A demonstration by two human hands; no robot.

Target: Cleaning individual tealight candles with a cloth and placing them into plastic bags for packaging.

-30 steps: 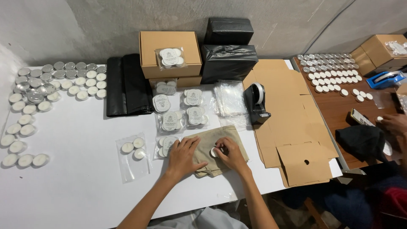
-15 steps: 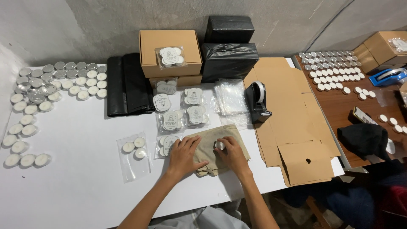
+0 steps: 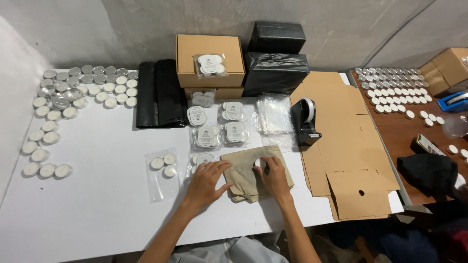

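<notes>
Loose candles point(image 3: 51, 112) lying in rows at far left of white table point(image 3: 87, 204). Clear bag with three candles point(image 3: 163, 165) sitting just left of left hand point(image 3: 207, 180). Left hand pressing flat, fingers spread, on stack of tan paper bags point(image 3: 243, 178) at table front. Right hand point(image 3: 273, 175) resting on same stack, fingertips pinching small white round thing. Black tape dispenser point(image 3: 304, 122) standing to right, beside flat cardboard point(image 3: 341, 146).

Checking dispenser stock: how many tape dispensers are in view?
2. A black tape dispenser stands on the white table, right of the clear bags. A blue one sits at the far right edge on the brown table, partly cut off. Others may be out of frame.
</notes>
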